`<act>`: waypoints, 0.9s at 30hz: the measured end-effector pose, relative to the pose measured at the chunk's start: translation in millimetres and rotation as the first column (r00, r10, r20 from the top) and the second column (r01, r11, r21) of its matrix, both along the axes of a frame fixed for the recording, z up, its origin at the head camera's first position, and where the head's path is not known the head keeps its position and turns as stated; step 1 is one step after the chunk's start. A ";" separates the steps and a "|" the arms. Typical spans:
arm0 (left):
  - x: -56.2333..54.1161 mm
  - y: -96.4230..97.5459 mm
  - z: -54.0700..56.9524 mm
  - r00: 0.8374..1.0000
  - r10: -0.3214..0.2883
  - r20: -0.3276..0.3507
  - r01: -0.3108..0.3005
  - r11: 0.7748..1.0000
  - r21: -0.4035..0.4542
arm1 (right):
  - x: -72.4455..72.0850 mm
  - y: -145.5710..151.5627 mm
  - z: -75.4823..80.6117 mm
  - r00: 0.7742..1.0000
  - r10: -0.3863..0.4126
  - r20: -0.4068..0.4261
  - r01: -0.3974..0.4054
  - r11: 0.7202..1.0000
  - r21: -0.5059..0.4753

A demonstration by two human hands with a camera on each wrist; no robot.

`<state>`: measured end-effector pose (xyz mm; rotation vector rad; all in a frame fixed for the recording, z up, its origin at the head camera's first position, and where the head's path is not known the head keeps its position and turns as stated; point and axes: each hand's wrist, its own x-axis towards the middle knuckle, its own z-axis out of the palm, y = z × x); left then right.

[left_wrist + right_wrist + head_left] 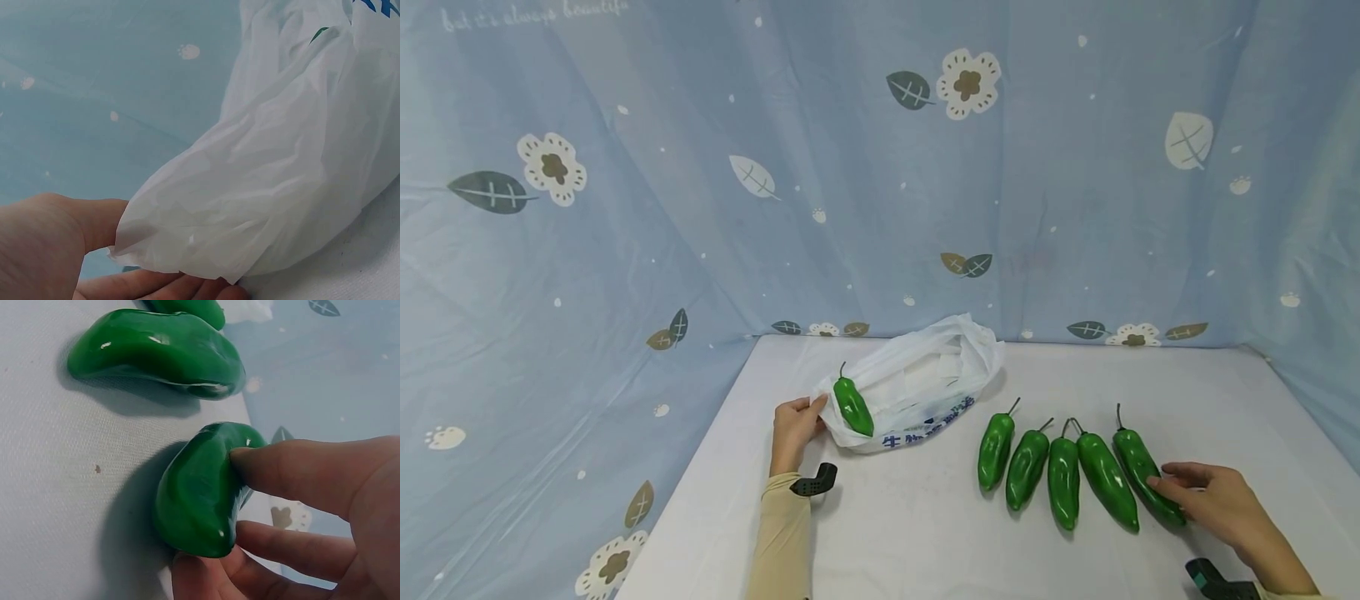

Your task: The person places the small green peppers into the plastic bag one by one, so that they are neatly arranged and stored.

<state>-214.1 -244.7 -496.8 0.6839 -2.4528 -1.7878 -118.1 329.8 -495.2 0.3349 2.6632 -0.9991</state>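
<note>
My left hand (795,427) pinches the near left edge of a white plastic bag (917,375), thumb on one side and fingers below, as the left wrist view shows. Inside the bag's mouth, close to that hand, lies one green pepper (853,406) with its stem pointing away. On the right, my right hand (1213,500) grips the rightmost green pepper (200,487) near its lower end, thumb on top and fingers underneath. Its stem end points toward the back of the table.
Several more green peppers (1063,483) lie in a row left of the right hand on the white table (895,525). A blue patterned cloth (850,167) hangs along the back and sides. Blue lettering marks the bag's front.
</note>
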 end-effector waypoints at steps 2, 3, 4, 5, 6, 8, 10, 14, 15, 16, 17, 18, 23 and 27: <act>0.1 0.3 0.4 1.000 0.001 -0.003 -0.001 1.000 0.004 | -0.3 0.5 -0.5 1.000 0.003 -0.003 -0.003 1.000 0.000; 0.0 0.6 0.5 1.000 0.001 -0.003 -0.001 1.000 0.007 | -0.4 0.8 -0.6 1.000 0.003 -0.004 -0.003 1.000 0.002; 0.0 0.7 0.6 1.000 0.002 -0.004 -0.002 1.000 0.009 | -0.5 0.9 -0.7 1.000 0.004 -0.005 -0.004 1.000 0.004; -0.1 0.9 0.7 1.000 0.003 -0.005 -0.003 1.000 0.010 | -0.5 1.1 -0.7 1.000 0.005 -0.005 -0.005 1.000 0.005; -0.2 1.0 0.7 1.000 0.003 -0.007 -0.003 1.000 0.011 | -0.5 1.2 -0.6 1.000 0.005 -0.004 -0.005 1.000 0.006; -0.4 0.9 0.5 1.000 0.003 -0.008 -0.003 1.000 0.012 | -0.3 1.5 -0.2 1.000 0.008 -0.005 -0.008 1.000 0.004; -0.5 0.9 0.4 1.000 0.004 -0.008 -0.004 1.000 0.007 | -0.2 1.6 0.2 1.000 0.010 -0.006 -0.010 1.000 0.004; -0.3 0.7 0.0 1.000 0.006 -0.002 -0.006 1.000 0.004 | -0.2 1.2 1.1 1.000 0.006 0.007 -0.006 1.000 -0.004; -0.3 0.6 0.0 1.000 0.005 0.000 -0.005 1.000 0.005 | -0.2 1.0 1.3 1.000 0.005 0.013 -0.005 1.000 -0.008; -0.4 0.4 0.1 1.000 0.004 -0.001 -0.004 1.000 0.006 | -0.2 0.8 1.7 1.000 0.004 0.018 -0.004 1.000 -0.011; -0.4 0.4 0.4 1.000 0.003 0.000 -0.003 1.000 0.008 | -0.2 0.6 1.9 1.000 0.003 0.022 -0.003 1.000 -0.017; -0.4 0.4 0.6 1.000 0.001 -0.001 -0.001 1.000 0.010 | -0.3 0.5 2.2 1.000 0.003 0.028 -0.002 1.000 -0.022; -0.6 -0.3 0.9 1.000 -0.001 -0.001 0.001 1.000 0.017 | -1.2 0.6 2.7 0.999 0.002 0.033 0.000 0.998 -0.055; -0.7 -0.5 1.1 1.000 0.001 -0.001 -0.001 1.000 0.016 | -1.7 1.5 2.7 0.999 -0.009 0.037 0.012 0.996 -0.086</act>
